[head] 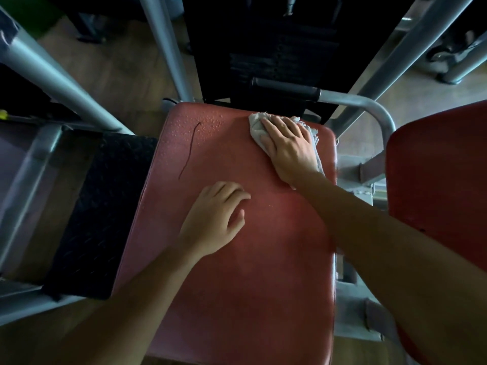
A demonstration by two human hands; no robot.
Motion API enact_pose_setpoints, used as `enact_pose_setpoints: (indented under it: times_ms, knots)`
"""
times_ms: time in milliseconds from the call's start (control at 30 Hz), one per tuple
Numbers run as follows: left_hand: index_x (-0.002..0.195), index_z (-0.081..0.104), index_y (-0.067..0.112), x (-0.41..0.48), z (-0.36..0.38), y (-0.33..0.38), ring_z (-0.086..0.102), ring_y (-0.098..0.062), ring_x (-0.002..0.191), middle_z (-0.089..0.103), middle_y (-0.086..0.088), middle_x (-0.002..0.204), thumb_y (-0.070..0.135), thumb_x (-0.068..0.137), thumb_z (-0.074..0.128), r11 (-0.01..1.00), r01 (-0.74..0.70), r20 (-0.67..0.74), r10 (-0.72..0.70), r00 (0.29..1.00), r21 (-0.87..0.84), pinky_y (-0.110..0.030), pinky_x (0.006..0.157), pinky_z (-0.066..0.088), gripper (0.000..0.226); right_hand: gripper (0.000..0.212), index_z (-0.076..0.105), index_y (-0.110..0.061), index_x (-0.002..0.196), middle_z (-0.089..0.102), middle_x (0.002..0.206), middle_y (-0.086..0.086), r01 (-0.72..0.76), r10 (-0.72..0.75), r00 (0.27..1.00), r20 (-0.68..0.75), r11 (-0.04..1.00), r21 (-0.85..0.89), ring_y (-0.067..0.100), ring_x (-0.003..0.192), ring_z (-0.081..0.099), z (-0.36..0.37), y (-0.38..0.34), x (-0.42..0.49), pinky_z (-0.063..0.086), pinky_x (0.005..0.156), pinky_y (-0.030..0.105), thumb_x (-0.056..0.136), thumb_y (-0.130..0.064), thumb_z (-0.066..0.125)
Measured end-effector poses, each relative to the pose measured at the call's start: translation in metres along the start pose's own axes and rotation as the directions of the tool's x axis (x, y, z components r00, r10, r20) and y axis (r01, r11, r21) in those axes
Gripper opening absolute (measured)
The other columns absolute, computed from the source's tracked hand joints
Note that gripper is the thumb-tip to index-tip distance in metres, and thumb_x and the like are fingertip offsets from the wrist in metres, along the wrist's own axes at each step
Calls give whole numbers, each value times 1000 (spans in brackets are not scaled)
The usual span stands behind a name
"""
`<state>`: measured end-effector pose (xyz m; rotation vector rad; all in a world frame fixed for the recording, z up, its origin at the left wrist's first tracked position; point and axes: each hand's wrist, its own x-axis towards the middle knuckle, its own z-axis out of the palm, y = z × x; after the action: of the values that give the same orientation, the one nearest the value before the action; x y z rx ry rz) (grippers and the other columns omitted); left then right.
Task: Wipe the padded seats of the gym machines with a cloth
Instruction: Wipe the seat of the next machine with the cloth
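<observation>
Pressing flat, fingers spread, the right hand (288,147) pins a white cloth (257,127) on the red padded seat (237,259) at its far right corner. Left hand (213,219) rests mid-seat, fingers loosely curled, holding nothing. Droplets (195,125) & a dark crack (189,151) mark the far left.

The seat (237,233) is a broad red padded rectangle with rounded corners, lying flat. A dark curved tear runs near its far left, amid beads of moisture. The cloth (257,126) is pale grey, crumpled and frayed, pressed flat on the seat's far right corner.
</observation>
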<state>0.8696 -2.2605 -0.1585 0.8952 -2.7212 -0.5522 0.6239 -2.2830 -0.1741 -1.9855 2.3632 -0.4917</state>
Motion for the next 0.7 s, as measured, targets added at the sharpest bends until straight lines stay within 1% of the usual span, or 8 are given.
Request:
enact_pose_setpoints:
  times_ms: [67, 167, 233, 267, 333, 400, 533, 700]
  knots:
    - [131, 61, 18, 20, 2, 1, 50, -17, 124, 57, 4, 130, 30, 94, 54, 998, -17, 8, 17, 1000, 52, -35, 100, 43, 40, 56, 53, -16, 144, 54, 147, 4, 11, -11, 1000, 5, 1000, 7, 27, 136, 47, -5, 13, -1, 30, 115, 41, 105, -51, 35]
    - [147, 49, 17, 51, 6, -2, 36, -18, 143, 46, 2, 151, 30, 100, 48, 997, -36, 39, 33, 999, 74, -34, 120, 27, 49, 52, 59, -15, 137, 61, 137, 7, -23, 23, 999, -49, 1000, 12, 29, 126, 54, -9, 41, 0, 36, 109, 44, 102, -50, 45]
    - [155, 37, 17, 64, 12, -3, 21, -17, 153, 33, 2, 161, 31, 103, 42, 998, -25, 78, 20, 997, 61, -32, 126, 11, 54, 52, 59, -20, 137, 62, 133, 7, -126, 126, 992, -10, 992, 18, 32, 124, 55, -15, 62, 4, 37, 107, 45, 101, -53, 42]
    - [157, 32, 17, 67, 16, -3, 16, -16, 154, 29, 2, 164, 31, 104, 39, 998, -19, 89, 13, 996, 67, -33, 127, 7, 55, 51, 56, -24, 139, 61, 134, 6, -202, 201, 979, 46, 979, 23, 33, 125, 54, -19, 72, 7, 37, 107, 45, 102, -54, 40]
    - [159, 26, 17, 68, 22, -2, 11, -16, 156, 24, 1, 166, 31, 106, 32, 994, -10, 93, 0, 996, 109, -37, 128, 9, 55, 48, 52, -27, 142, 57, 137, 8, -348, 333, 930, 154, 934, 81, 34, 128, 49, -24, 89, 13, 38, 107, 46, 104, -52, 35]
    - [159, 25, 17, 68, 26, -3, 9, -15, 156, 24, 2, 166, 29, 107, 30, 993, -5, 87, -5, 996, 116, -39, 127, 14, 54, 46, 54, -25, 139, 56, 136, 8, -404, 370, 904, 213, 902, 151, 35, 127, 48, -26, 95, 17, 39, 107, 48, 106, -49, 34]
    - [158, 28, 17, 71, 27, -7, 12, -15, 156, 24, 2, 166, 27, 107, 32, 996, 0, 78, -7, 997, 93, -39, 127, 16, 52, 39, 59, -27, 129, 61, 130, 2, -322, 291, 931, 222, 939, 120, 32, 122, 50, -21, 91, 31, 35, 106, 47, 106, -47, 35]
    - [157, 32, 18, 71, 27, -9, 13, -14, 156, 23, 4, 166, 25, 105, 38, 999, 9, 86, -13, 996, 48, -42, 126, 20, 53, 36, 59, -34, 132, 62, 133, -7, -190, 158, 961, 229, 974, 124, 26, 123, 51, -19, 72, 47, 29, 104, 41, 104, -47, 43]
